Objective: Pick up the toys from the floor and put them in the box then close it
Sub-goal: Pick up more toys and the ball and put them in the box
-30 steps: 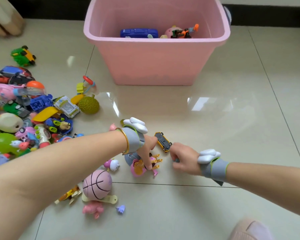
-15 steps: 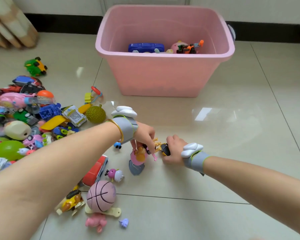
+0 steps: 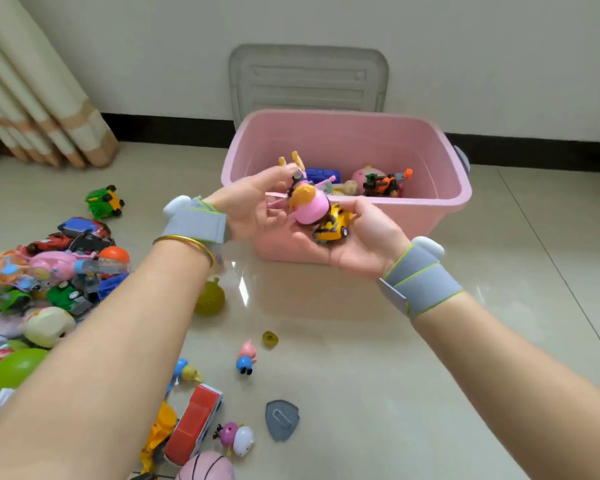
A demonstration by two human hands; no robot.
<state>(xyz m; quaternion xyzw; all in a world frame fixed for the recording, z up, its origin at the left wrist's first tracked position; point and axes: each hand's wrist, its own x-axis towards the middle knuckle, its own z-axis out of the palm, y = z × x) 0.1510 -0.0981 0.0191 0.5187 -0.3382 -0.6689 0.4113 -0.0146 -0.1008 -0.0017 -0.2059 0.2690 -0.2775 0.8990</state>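
Now left hand (image 3: pixel 253 211) pinches doll (image 3: pixel 308 202); right hand (image 3: pixel 369 242) cups car (image 3: pixel 333 226).

A room in a home: a glossy tiled floor (image 3: pixel 430 375) strewn with children's toys (image 3: pixel 59 268), with a pink plastic storage box (image 3: pixel 458 188) near a plain wall (image 3: pixel 482 64). A pleated curtain (image 3: pixel 39 109) reaches the floor beside a dark skirting board (image 3: pixel 167 128).

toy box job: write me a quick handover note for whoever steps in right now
Left hand holds the pink doll; right hand holds the yellow toy car, both raised just before the pink box.
Done: a few toys lie in the box.
Left: drop these two in, gather the toy pile on the floor at left and the strays nearer, then fit the lid that leans on the wall behind the box.
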